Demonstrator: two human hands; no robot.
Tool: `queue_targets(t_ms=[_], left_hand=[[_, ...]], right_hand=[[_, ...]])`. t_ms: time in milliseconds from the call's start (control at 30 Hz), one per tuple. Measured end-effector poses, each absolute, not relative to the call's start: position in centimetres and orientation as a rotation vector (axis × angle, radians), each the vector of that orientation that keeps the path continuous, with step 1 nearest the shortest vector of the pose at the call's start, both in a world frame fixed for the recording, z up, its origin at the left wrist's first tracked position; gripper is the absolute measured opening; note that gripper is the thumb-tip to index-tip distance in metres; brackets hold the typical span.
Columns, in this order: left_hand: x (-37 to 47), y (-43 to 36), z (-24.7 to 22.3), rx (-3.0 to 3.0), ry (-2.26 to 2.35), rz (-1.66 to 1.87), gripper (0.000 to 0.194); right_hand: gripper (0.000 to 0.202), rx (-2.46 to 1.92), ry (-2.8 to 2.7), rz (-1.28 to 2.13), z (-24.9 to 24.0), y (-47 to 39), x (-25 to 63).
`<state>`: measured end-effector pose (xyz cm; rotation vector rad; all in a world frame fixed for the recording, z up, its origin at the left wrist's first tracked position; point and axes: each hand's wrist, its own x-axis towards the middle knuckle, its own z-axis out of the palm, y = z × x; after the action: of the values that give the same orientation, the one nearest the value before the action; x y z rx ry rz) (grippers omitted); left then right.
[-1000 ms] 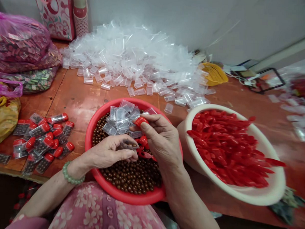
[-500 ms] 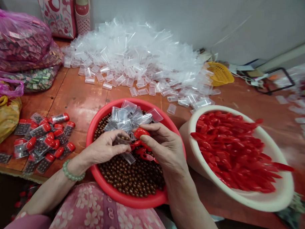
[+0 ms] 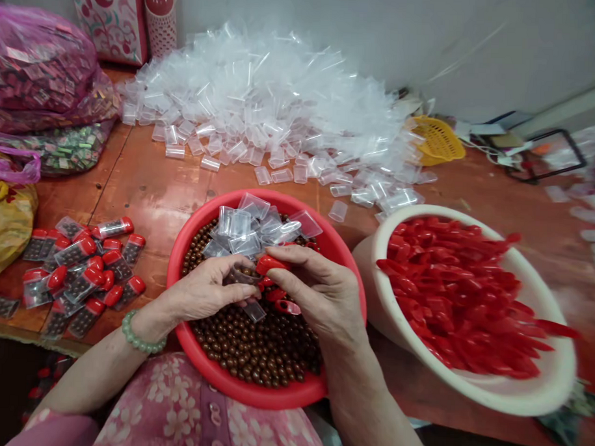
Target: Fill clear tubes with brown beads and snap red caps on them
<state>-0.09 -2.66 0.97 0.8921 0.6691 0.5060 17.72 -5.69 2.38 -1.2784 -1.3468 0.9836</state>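
My left hand (image 3: 217,286) pinches a clear plastic tube (image 3: 244,271) with brown balls showing inside it. Against the tube's open end my right hand (image 3: 319,289) holds a red plastic cap (image 3: 272,264) between thumb and fingers. More red caps (image 3: 287,306) show beneath the right hand, partly hidden by it. Both hands are over a red basin (image 3: 182,242) of glossy brown balls (image 3: 258,348). Several empty clear tubes (image 3: 241,224) lie on the balls at the basin's far side.
A white tub (image 3: 467,391) of red plastic pieces (image 3: 465,294) stands at right. Capped, filled tubes (image 3: 83,274) lie at left, beside plastic bags (image 3: 39,71). Behind the basin spreads a heap of clear tubes (image 3: 282,99), with a yellow basket (image 3: 437,140) at its right end.
The red cap has come closer to the tube's end and now meets it. My right hand has shifted slightly left and down; the camera view has moved a little.
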Motion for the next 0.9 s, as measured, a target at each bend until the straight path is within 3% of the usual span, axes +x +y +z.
queue_targets(t_ms=[233,633,900], left_hand=[[-0.84,-2.32,0.89,0.814,0.645,0.542,0.036],[-0.44,-2.26,1.12,1.265,0.723,0.507,0.010],[-0.72,-2.49,0.81,1.063,0.709,0.495,0.021]], right_hand=[[0.017,-1.316,-1.343,0.934,2.36,-5.70,17.58],[0.017,-1.321,-1.163,0.949,2.23,-5.95,17.48],[0.017,-1.319,-1.208,0.944,2.33,-6.05,17.29]])
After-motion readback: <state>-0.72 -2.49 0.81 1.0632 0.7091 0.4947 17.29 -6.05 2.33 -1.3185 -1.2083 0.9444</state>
